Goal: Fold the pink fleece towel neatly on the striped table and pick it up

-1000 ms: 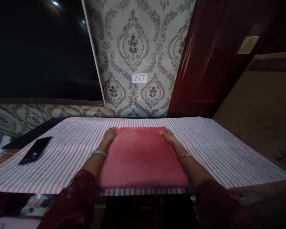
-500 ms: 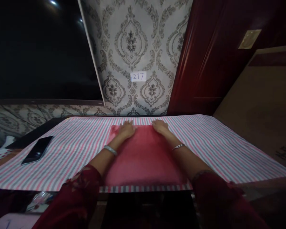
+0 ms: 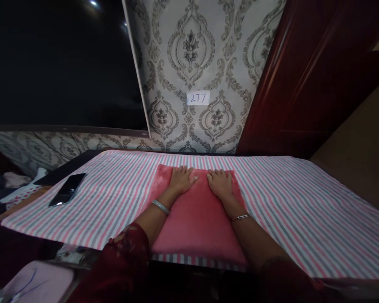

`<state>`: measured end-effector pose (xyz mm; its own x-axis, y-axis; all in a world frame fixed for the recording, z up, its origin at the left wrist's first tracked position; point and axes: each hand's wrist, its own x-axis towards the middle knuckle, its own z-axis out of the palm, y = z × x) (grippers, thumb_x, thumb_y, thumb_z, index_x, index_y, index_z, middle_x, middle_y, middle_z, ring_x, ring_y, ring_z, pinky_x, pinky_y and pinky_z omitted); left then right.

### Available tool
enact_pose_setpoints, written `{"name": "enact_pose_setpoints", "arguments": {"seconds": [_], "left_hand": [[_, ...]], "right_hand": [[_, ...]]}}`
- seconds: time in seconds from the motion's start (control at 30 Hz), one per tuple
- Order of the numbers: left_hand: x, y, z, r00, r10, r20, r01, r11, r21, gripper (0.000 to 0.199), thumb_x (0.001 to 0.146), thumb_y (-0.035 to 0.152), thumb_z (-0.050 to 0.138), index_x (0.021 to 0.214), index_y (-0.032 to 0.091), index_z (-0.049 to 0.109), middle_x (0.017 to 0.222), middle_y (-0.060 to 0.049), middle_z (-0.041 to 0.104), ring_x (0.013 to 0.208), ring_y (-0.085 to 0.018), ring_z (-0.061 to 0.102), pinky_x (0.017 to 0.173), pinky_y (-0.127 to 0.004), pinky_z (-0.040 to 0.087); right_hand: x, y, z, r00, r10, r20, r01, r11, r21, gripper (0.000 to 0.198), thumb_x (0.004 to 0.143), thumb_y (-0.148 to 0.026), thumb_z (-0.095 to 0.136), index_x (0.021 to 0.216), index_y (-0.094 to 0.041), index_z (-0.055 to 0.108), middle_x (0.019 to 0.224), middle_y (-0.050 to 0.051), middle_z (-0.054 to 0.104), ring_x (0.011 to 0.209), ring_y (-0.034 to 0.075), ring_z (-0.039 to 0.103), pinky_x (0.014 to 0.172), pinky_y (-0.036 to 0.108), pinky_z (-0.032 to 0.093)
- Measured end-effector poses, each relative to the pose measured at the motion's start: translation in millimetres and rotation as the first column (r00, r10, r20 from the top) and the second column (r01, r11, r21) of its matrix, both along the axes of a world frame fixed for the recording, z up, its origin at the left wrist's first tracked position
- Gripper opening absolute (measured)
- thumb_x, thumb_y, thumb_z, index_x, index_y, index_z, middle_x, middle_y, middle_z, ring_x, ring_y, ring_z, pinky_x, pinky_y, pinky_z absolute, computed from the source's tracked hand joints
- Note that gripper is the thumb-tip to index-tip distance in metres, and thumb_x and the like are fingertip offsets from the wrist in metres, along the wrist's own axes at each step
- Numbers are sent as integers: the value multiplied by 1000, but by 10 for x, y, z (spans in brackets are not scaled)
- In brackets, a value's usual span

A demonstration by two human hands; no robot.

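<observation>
A folded pink-red towel lies flat on a striped cloth covering the table. My left hand rests palm down on the towel's far half, fingers spread. Beside it, my right hand presses flat on the same far half, a little to the right. The two hands sit close together, thumbs nearly meeting. Each wrist carries a thin bangle. Neither hand grips anything.
A black phone lies on the cloth's left edge. A small label reading 277 is stuck on the patterned wall behind. A dark screen fills the upper left, a dark red door the right. Clutter sits low left.
My hands left the towel's far corners, came together at its far edge, then drew back toward me onto the towel. The camera view has shifted left.
</observation>
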<state>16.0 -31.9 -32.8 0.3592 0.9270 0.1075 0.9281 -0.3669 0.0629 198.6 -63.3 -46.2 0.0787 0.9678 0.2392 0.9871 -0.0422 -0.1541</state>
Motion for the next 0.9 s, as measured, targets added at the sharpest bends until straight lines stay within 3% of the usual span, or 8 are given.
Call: {"name": "enact_pose_setpoints", "arguments": {"seconds": [0.17, 0.27, 0.37, 0.5, 0.6, 0.67, 0.77, 0.9], "left_hand": [[-586, 230, 79, 982, 187, -9, -187, 978, -93, 64, 99, 60, 26, 147, 24, 48, 150, -14, 52, 142, -33, 41, 116, -59, 23], [-875, 297, 42, 972, 233, 8, -230, 965, -125, 63, 101, 55, 17, 145, 23, 48, 147, -13, 56, 135, -30, 50, 107, -48, 39], [-996, 332, -1, 972, 232, 16, -228, 963, -141, 63, 101, 50, 13, 146, 23, 48, 150, -11, 53, 137, -26, 49, 106, -41, 41], [-936, 387, 85, 966, 258, -16, -257, 952, -165, 63, 99, 54, 21, 146, 24, 49, 152, -12, 51, 140, -31, 46, 111, -52, 36], [-734, 381, 214, 955, 295, -38, -297, 949, -105, 66, 97, 55, 27, 151, 20, 44, 159, -17, 39, 149, -41, 29, 116, -67, 19], [-552, 326, 256, 972, 234, -34, -235, 971, -51, 66, 99, 53, 26, 154, 18, 38, 163, -17, 31, 152, -38, 20, 118, -67, 11], [-321, 189, 197, 995, 92, -28, -93, 995, -38, 63, 100, 52, 25, 155, 24, 36, 163, -11, 35, 152, -31, 25, 121, -60, 15], [-233, 46, 23, 998, 58, -11, -58, 998, -16, 61, 102, 50, 22, 153, 21, 39, 158, -13, 42, 148, -33, 32, 119, -61, 20]], "right_hand": [[-2, -7, -6, 1000, 2, 7, -2, 1000, 1, 45, 104, -34, 31, 138, -22, 58, 138, 11, 62, 132, 30, 46, 112, 54, 23], [-6, -16, 0, 1000, 5, 5, -5, 1000, 18, 45, 103, -33, 32, 136, -22, 60, 136, 12, 63, 130, 31, 47, 111, 54, 23], [-13, -25, 9, 1000, 3, 5, -3, 999, 35, 44, 103, -34, 31, 133, -22, 61, 134, 12, 64, 129, 31, 47, 110, 54, 24], [-24, -32, 33, 1000, -13, 7, 13, 1000, 17, 44, 103, -34, 31, 133, -22, 62, 134, 11, 64, 129, 30, 48, 109, 51, 26], [-33, -29, 52, 1000, -17, -1, 17, 1000, -10, 44, 104, -34, 31, 132, -22, 62, 133, 12, 65, 129, 30, 48, 108, 50, 27], [-35, -27, 55, 1000, -19, -10, 19, 1000, -15, 44, 104, -34, 30, 132, -23, 62, 133, 12, 64, 130, 30, 48, 108, 50, 26], [-23, -32, 49, 1000, -18, -10, 17, 1000, -13, 45, 104, -34, 29, 134, -22, 60, 136, 12, 63, 132, 30, 46, 110, 51, 25], [-13, -47, 104, 999, -17, -30, 16, 999, -47, 47, 103, -35, 29, 139, -21, 55, 140, 12, 60, 135, 30, 45, 112, 53, 23]]}}
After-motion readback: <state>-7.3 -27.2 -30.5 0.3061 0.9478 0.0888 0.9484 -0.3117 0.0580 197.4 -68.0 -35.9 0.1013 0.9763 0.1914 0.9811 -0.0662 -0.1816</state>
